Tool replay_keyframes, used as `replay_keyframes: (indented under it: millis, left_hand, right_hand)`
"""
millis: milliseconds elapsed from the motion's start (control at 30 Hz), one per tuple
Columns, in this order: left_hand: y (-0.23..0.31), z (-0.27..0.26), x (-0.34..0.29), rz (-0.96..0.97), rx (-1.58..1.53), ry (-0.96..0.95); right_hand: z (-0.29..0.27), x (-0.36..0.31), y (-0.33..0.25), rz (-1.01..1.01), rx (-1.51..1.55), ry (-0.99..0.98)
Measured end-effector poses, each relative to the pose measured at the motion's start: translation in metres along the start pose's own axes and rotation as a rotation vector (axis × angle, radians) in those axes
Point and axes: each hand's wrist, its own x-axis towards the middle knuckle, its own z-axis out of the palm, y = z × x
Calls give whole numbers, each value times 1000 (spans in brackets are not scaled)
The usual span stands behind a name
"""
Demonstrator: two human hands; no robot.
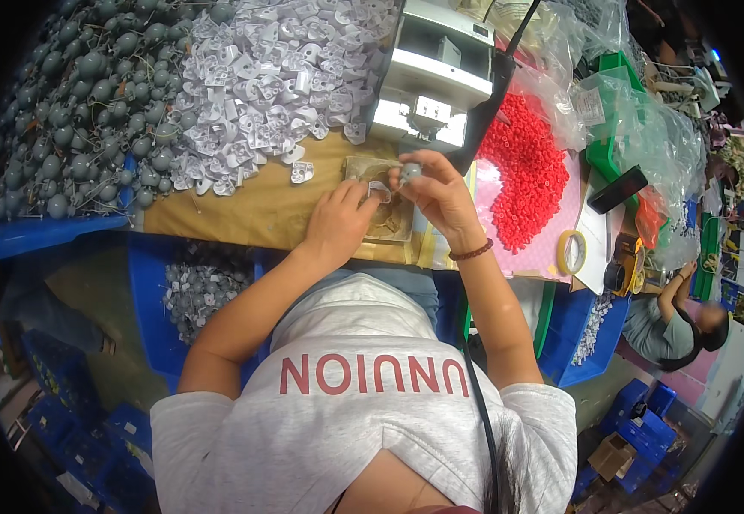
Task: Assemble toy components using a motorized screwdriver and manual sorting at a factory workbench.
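Note:
Close in front of me, over a worn board (399, 230) on the brown-covered bench, both hands work a short way apart. My left hand (337, 224) is closed, its fingertips pinching a small whitish plastic piece (379, 192). Beside it my right hand (445, 197) is raised, with a small round grey ball-like part (410, 171) between thumb and fingers. Just beyond the hands stands a white bench machine (440, 73). A loose white plastic part (301, 172) lies left of the board.
Grey ball-like parts with wires (89, 94) and white plastic parts (260, 77) are heaped at left. Small red pieces (526, 171) lie at right, near a tape roll (571, 252) and a black phone-like object (618, 189). Blue bins (153, 317) sit below; another person (672, 330) is at right.

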Motion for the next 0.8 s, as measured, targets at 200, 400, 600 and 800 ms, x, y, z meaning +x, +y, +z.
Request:
replay_keyframes:
  millis: [200,400,600,800]
  left_hand:
    - [-6,-3,0,7,-70,-1]
    - [-6,-8,2,-2,-124,9]
    - [-1,-8,11,-102,-143,28]
    - [4,2,24,-160,-85,67]
  right_hand:
    - [7,1,-2,-40,-823,-9]
    - [9,2,10,-509,-1507,1]
    - [8,1,27,-592,-1516,109]
    - [-1,7,6,-1028,-1435,328]
